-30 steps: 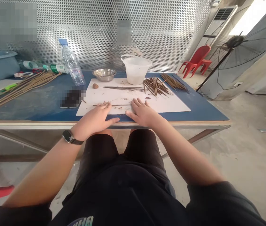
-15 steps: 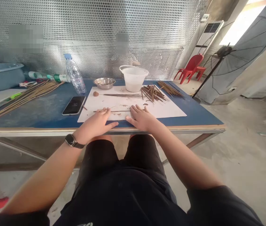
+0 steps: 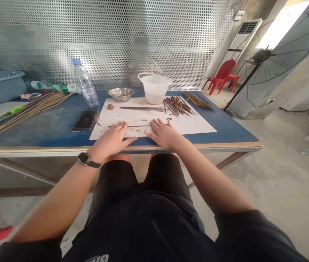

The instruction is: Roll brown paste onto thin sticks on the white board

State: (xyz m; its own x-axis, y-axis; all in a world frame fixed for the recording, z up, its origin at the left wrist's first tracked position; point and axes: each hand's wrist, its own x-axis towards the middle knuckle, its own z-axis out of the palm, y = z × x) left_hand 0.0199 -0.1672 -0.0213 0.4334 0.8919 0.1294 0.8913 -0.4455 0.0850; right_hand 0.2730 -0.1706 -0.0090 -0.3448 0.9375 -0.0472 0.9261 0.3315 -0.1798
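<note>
**Palms down, nothing gripped**

Our left hand (image 3: 111, 139) and right hand (image 3: 163, 134) lie flat side by side, thumbs pointing toward each other, on the near edge of a white board (image 3: 192, 125). Both grips are open, with the fingers spread and closed on nothing. A thin brown stick (image 3: 129, 126) lies crosswise on the board, right at our fingertips, and runs from under the left fingers almost to the right ones.

Farther up the board are a row of long thin sticks (image 3: 140, 108), a small brown ball (image 3: 111, 106) and a loose heap of short sticks (image 3: 177, 105). A tidier bunch of sticks (image 3: 197, 100) sits at the board's far edge. Behind the board stand a steel bowl (image 3: 120, 94) and a white plastic bucket (image 3: 154, 88) with something white inside. To the left on the blue desk (image 3: 47, 136) are a water bottle (image 3: 86, 89), a partly blurred phone (image 3: 84, 122) and a long bundle of sticks (image 3: 31, 112).
</note>
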